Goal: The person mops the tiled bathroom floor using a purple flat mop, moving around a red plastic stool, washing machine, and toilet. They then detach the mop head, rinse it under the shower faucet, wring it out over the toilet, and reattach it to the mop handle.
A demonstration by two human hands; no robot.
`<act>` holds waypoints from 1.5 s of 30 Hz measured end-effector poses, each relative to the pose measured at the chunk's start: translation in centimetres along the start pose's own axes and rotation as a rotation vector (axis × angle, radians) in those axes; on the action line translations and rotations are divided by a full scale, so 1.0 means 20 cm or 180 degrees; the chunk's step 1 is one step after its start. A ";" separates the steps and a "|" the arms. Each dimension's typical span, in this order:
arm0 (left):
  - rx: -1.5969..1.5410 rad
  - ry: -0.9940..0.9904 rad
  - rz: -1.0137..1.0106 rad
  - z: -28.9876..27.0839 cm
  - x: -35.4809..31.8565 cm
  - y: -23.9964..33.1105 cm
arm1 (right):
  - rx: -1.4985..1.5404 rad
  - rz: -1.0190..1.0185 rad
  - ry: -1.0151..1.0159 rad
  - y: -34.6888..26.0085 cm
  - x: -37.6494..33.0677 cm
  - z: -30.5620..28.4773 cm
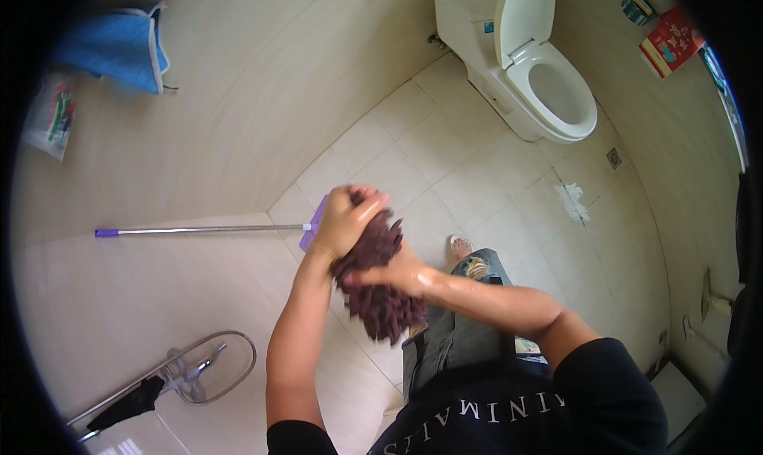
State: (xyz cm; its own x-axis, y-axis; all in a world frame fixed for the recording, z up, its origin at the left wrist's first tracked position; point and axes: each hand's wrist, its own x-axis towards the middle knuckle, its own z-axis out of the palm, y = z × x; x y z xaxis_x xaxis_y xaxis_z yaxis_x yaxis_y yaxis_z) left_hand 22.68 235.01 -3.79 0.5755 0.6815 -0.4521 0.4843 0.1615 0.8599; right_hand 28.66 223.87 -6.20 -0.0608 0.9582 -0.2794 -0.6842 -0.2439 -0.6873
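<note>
A dark maroon, shaggy chenille cloth (381, 308) is bunched between my two hands in front of me. My left hand (346, 220) closes round its upper end. Lower down, my right hand (397, 272) grips its middle, with the thumb across the front. Below the right hand the cloth hangs in loose, thick strands. Its exact kind cannot be made out. Just behind my left hand shows a purple flat head (315, 226) on a metal pole (207, 230) with a purple end; my hand partly covers that head.
A white toilet (509, 97) with its lid raised stands at the far right on the tiled floor (477, 169). A shower mixer (187, 371) with a looped hose is at the lower left. A blue cloth (119, 50) hangs at the upper left wall. A floor drain (613, 158) lies right of the toilet.
</note>
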 end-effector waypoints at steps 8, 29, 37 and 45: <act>0.1987 0.1221 -0.0179 0.33 0.31 -0.42 | -0.1616 -0.0217 0.2157 0.53 0.27 -0.41; -0.5941 -0.1151 -0.0376 0.31 -0.22 -0.28 | -0.3602 -0.2363 0.0242 0.06 -0.13 -0.13; -0.4077 -0.2324 -0.2062 0.26 -0.02 -0.29 | -0.3674 -0.4490 -0.1938 -0.15 -0.04 -0.08; -0.0388 -0.1586 -0.1435 -0.22 0.06 -0.46 | -0.4523 -0.5031 -0.2527 0.25 0.34 0.15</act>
State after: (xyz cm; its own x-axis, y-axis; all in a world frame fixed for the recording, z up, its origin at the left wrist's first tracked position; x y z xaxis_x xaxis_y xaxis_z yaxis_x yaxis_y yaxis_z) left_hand 15.99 237.39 -11.23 0.5838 0.1235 -0.8025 0.6870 0.4515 0.5693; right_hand 22.75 229.56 -9.52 -0.5969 0.1911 0.7793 0.3054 0.9522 0.0004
